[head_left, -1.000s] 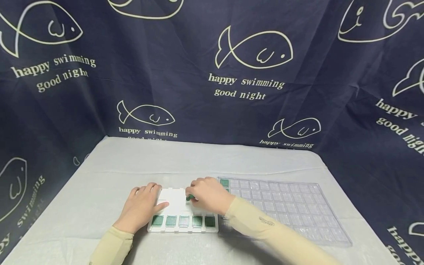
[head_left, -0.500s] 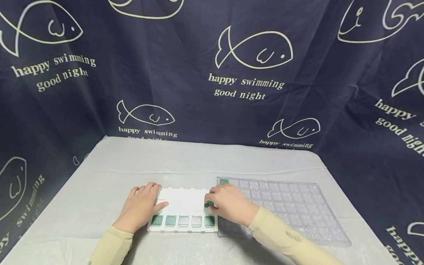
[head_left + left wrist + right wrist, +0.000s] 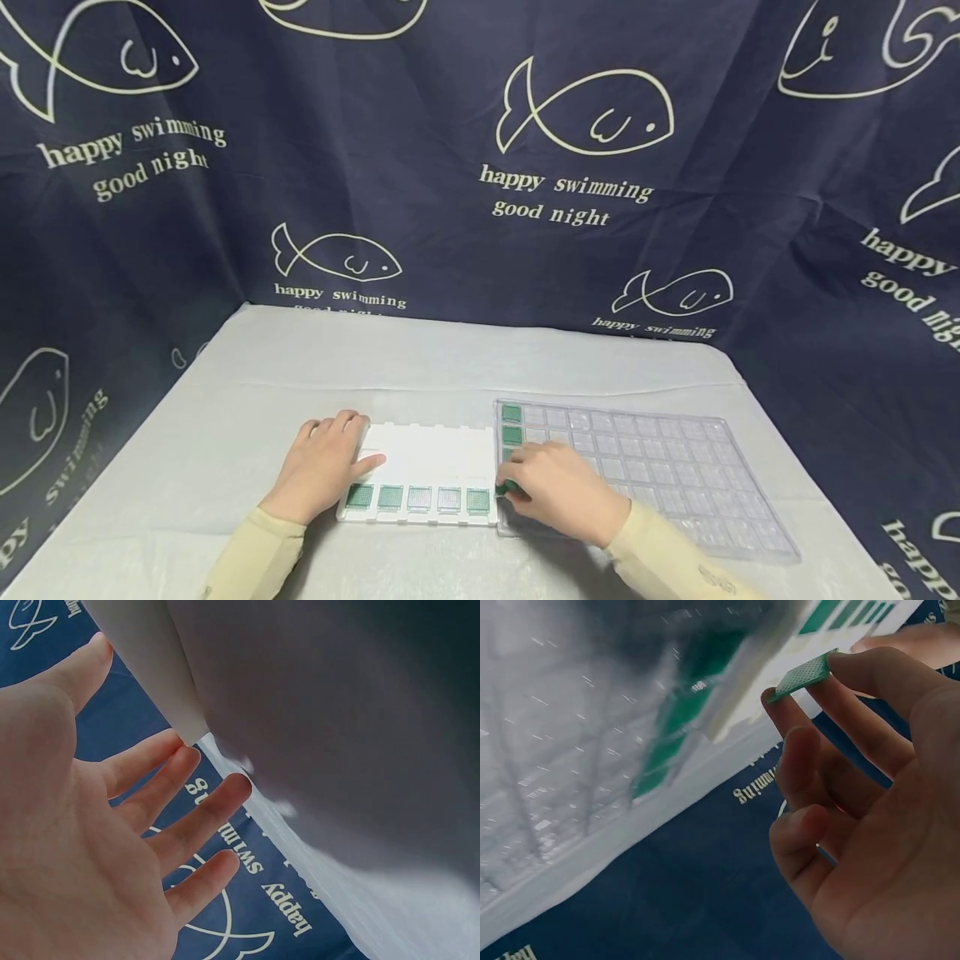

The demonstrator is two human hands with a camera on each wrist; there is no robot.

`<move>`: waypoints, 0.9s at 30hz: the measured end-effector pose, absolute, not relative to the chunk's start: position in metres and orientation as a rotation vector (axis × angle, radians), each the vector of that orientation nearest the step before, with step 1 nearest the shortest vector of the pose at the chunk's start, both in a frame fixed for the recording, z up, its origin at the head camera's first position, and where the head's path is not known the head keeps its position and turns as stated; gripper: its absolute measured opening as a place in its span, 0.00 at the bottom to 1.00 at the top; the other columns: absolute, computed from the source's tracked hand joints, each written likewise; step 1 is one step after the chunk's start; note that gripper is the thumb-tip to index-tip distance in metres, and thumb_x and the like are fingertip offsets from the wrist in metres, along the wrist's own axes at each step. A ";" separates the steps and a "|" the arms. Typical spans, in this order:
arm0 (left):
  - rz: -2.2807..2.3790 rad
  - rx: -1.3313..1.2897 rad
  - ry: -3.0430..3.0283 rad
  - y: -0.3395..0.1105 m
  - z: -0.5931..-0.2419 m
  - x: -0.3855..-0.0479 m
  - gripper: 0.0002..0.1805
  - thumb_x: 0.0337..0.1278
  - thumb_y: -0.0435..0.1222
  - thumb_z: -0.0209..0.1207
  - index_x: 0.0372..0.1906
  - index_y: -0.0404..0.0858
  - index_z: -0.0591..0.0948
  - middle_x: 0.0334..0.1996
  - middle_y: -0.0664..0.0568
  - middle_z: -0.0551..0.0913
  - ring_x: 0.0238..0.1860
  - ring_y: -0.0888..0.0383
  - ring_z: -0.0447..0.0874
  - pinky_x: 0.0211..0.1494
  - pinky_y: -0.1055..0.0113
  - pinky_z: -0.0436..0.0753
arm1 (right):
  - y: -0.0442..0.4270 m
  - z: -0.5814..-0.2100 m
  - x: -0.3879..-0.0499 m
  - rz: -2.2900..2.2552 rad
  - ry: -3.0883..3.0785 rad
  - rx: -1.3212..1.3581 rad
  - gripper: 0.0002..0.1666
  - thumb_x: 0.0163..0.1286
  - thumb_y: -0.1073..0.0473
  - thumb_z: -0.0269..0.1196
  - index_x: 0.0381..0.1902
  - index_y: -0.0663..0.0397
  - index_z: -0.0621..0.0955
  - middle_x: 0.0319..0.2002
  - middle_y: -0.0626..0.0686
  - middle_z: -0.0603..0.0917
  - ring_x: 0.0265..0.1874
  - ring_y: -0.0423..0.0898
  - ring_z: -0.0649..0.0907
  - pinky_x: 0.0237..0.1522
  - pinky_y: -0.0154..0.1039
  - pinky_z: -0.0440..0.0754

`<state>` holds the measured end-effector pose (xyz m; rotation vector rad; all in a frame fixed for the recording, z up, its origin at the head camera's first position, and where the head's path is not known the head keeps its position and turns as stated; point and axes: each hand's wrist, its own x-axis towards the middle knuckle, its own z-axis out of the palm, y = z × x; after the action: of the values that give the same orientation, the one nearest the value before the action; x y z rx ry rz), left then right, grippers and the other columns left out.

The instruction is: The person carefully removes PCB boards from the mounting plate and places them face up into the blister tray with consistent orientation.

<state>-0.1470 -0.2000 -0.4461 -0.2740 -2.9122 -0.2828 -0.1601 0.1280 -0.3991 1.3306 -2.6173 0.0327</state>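
My right hand (image 3: 562,487) pinches a small green perforated circuit board (image 3: 804,676) between thumb and fingertips, over the left column of a clear compartment tray (image 3: 648,471). In the right wrist view the board is tilted and held by its edges. More green boards (image 3: 512,435) sit in that column's far compartments. Beside it lies a white holder (image 3: 427,454) with a row of several green boards (image 3: 419,498) along its near side. My left hand (image 3: 318,467) rests at the holder's left edge, thumb on its top; the left wrist view shows its fingers extended.
A white cloth (image 3: 360,354) covers the table beneath both trays. Dark blue curtains (image 3: 450,150) with fish drawings and lettering stand behind it and along both sides.
My right hand has moved right and nearer, from above the white holder to the clear tray, carrying the green board. The left hand has kept its place. The head view has shifted slightly.
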 end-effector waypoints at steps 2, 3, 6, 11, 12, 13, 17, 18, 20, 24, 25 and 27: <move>-0.281 -0.281 -2.913 -0.199 -0.446 -0.148 0.31 0.59 0.54 0.67 0.59 0.38 0.78 0.56 0.45 0.82 0.54 0.44 0.84 0.63 0.43 0.76 | 0.133 -0.401 -0.156 0.028 -2.620 1.328 0.08 0.53 0.55 0.76 0.30 0.39 0.87 0.27 0.38 0.84 0.24 0.33 0.78 0.27 0.27 0.76; -0.279 -0.286 -2.912 -0.199 -0.446 -0.148 0.31 0.59 0.54 0.67 0.59 0.38 0.78 0.56 0.45 0.82 0.54 0.44 0.84 0.63 0.43 0.76 | 0.135 -0.401 -0.155 0.029 -2.620 1.326 0.08 0.53 0.55 0.76 0.30 0.39 0.87 0.26 0.38 0.84 0.23 0.32 0.77 0.27 0.27 0.76; -0.277 -0.295 -2.906 -0.198 -0.446 -0.149 0.30 0.59 0.55 0.66 0.58 0.38 0.78 0.56 0.46 0.82 0.54 0.45 0.84 0.63 0.43 0.76 | 0.141 -0.404 -0.150 0.039 -2.627 1.321 0.08 0.53 0.54 0.77 0.30 0.38 0.87 0.26 0.37 0.84 0.23 0.32 0.77 0.27 0.27 0.76; -0.272 -0.290 -2.901 -0.199 -0.447 -0.148 0.31 0.59 0.55 0.66 0.59 0.38 0.78 0.55 0.45 0.82 0.54 0.44 0.83 0.63 0.42 0.76 | 0.146 -0.409 -0.144 0.055 -2.634 1.342 0.09 0.53 0.53 0.77 0.31 0.36 0.87 0.29 0.36 0.85 0.25 0.31 0.78 0.27 0.27 0.77; -0.275 -0.287 -2.899 -0.199 -0.446 -0.147 0.31 0.59 0.54 0.67 0.59 0.37 0.78 0.56 0.45 0.82 0.55 0.44 0.83 0.63 0.42 0.75 | 0.146 -0.409 -0.142 0.058 -2.631 1.350 0.09 0.52 0.53 0.77 0.31 0.37 0.87 0.29 0.36 0.85 0.25 0.31 0.78 0.28 0.27 0.77; -0.275 -0.287 -2.896 -0.199 -0.446 -0.147 0.32 0.59 0.54 0.67 0.59 0.37 0.78 0.56 0.44 0.82 0.55 0.43 0.83 0.63 0.42 0.75 | 0.146 -0.410 -0.141 0.057 -2.626 1.357 0.09 0.52 0.53 0.77 0.31 0.37 0.87 0.29 0.36 0.85 0.26 0.31 0.79 0.28 0.27 0.78; -0.282 -0.287 -2.888 -0.199 -0.447 -0.147 0.32 0.59 0.54 0.67 0.59 0.36 0.78 0.56 0.43 0.82 0.55 0.42 0.83 0.64 0.42 0.75 | 0.146 -0.411 -0.137 0.060 -2.621 1.389 0.09 0.51 0.53 0.77 0.30 0.37 0.87 0.28 0.36 0.85 0.25 0.30 0.78 0.27 0.26 0.76; -0.284 -0.284 -2.893 -0.199 -0.447 -0.147 0.32 0.59 0.55 0.67 0.59 0.36 0.78 0.56 0.43 0.82 0.56 0.42 0.83 0.64 0.41 0.75 | 0.146 -0.411 -0.135 0.061 -2.623 1.396 0.09 0.51 0.53 0.77 0.30 0.37 0.87 0.28 0.36 0.85 0.25 0.30 0.78 0.27 0.26 0.75; -0.285 -0.280 -2.898 -0.199 -0.447 -0.147 0.32 0.59 0.55 0.66 0.59 0.37 0.78 0.57 0.43 0.82 0.56 0.42 0.83 0.64 0.41 0.75 | 0.146 -0.411 -0.134 0.069 -2.631 1.404 0.09 0.51 0.54 0.77 0.30 0.37 0.88 0.28 0.36 0.84 0.25 0.30 0.77 0.27 0.25 0.75; -0.283 -0.278 -2.905 -0.199 -0.447 -0.147 0.32 0.59 0.55 0.66 0.59 0.37 0.78 0.57 0.44 0.82 0.56 0.42 0.83 0.64 0.41 0.75 | 0.146 -0.412 -0.133 0.084 -2.641 1.405 0.08 0.51 0.55 0.76 0.30 0.37 0.88 0.27 0.35 0.84 0.25 0.29 0.76 0.26 0.24 0.74; -0.281 -0.279 -2.902 -0.199 -0.446 -0.147 0.32 0.59 0.55 0.67 0.59 0.37 0.78 0.56 0.44 0.82 0.55 0.42 0.83 0.64 0.41 0.75 | 0.146 -0.412 -0.133 0.082 -2.641 1.404 0.08 0.51 0.55 0.76 0.29 0.37 0.87 0.27 0.35 0.84 0.25 0.29 0.76 0.26 0.24 0.74; -0.281 -0.280 -2.900 -0.199 -0.446 -0.147 0.32 0.59 0.54 0.67 0.59 0.37 0.78 0.56 0.44 0.82 0.55 0.42 0.83 0.64 0.42 0.75 | 0.147 -0.411 -0.133 0.087 -2.640 1.406 0.08 0.50 0.55 0.76 0.29 0.37 0.87 0.26 0.35 0.84 0.25 0.29 0.75 0.26 0.24 0.73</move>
<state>-0.1466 -0.1994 -0.4462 -0.2800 -2.8995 -0.2809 -0.1329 0.1467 -0.4115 1.4060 -2.6395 0.0866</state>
